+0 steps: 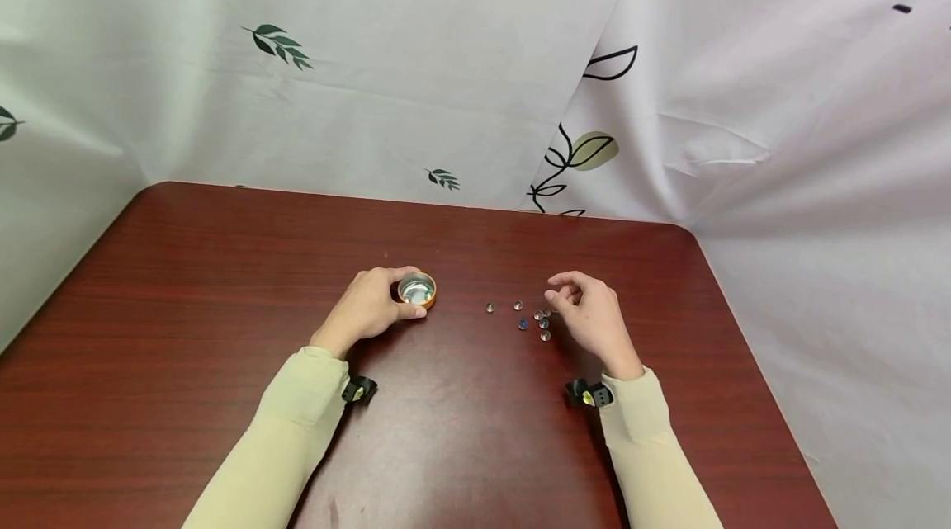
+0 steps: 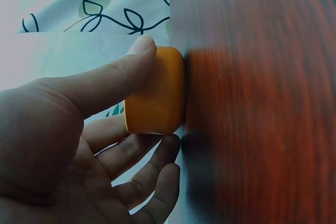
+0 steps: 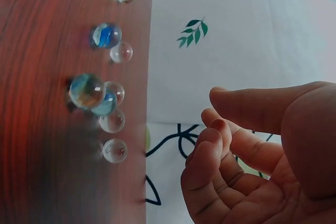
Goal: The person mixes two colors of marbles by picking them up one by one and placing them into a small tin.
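My left hand [image 1: 366, 304] grips a small round tin [image 1: 418, 290], orange outside and shiny silver inside, its mouth facing up on the table. In the left wrist view the thumb presses the near side of its orange wall [image 2: 157, 93], with the fingers partly hidden behind. Several glass marbles lie to the right of the tin, among them a blue one [image 3: 106, 35] and a multicoloured one [image 3: 86, 91]. Just right of the marble cluster hovers my right hand [image 1: 592, 320], above the table. Its fingers are loosely bent, with nothing visible between thumb and fingertips.
The dark red wooden table [image 1: 461, 446] has rounded far corners. White cloth [image 1: 386, 83] with leaf prints hangs behind it and at both sides. One marble [image 1: 490, 308] lies apart from the others, nearer the tin.
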The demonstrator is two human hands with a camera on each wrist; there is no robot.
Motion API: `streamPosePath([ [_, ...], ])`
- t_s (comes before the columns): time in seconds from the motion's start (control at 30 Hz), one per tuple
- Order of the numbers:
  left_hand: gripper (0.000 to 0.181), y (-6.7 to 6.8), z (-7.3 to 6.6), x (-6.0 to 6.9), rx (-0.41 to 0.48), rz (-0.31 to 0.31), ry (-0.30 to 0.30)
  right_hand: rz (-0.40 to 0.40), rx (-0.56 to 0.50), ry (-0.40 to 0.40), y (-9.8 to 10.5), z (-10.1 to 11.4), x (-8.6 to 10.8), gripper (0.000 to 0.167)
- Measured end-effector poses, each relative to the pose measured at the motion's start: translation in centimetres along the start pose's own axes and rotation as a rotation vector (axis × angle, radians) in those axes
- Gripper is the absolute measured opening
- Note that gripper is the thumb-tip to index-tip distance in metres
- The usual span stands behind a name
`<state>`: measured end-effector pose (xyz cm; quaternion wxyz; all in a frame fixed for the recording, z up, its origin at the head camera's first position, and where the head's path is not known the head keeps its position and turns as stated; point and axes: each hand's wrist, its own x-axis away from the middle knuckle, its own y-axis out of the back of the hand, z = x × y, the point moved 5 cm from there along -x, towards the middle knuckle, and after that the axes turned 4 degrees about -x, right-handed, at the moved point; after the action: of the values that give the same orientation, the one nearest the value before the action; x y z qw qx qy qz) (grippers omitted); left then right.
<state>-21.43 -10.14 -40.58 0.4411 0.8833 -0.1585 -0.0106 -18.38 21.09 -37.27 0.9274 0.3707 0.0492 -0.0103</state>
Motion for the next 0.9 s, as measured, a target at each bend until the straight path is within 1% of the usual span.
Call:
streamPosePath([
  [0.17,0.063,0.0,0.0,0.0,0.004,-0.001,0.000,0.025,-0.006,-0.022,-0.1,-0.8,-0.1,0.021],
  [0.4,0.062,-0.1,0.0,-0.1,0.002,0.002,-0.003,0.054,0.012,-0.049,-0.3,-2.1,-0.3,0.021],
  [0.67,0.061,-0.1,0.0,-0.2,0.001,-0.003,-0.010,0.076,0.020,-0.049,-0.2,-2.7,-0.4,0.022],
  [0.8,0.060,-0.1,0.0,-0.2,0.001,-0.001,-0.012,0.094,0.026,-0.064,-0.2,-3.0,-0.5,0.022],
  [0.9,0.060,-0.1,0.0,-0.2,-0.002,-0.001,-0.013,0.115,0.027,-0.092,-0.3,-3.3,-0.5,0.021],
])
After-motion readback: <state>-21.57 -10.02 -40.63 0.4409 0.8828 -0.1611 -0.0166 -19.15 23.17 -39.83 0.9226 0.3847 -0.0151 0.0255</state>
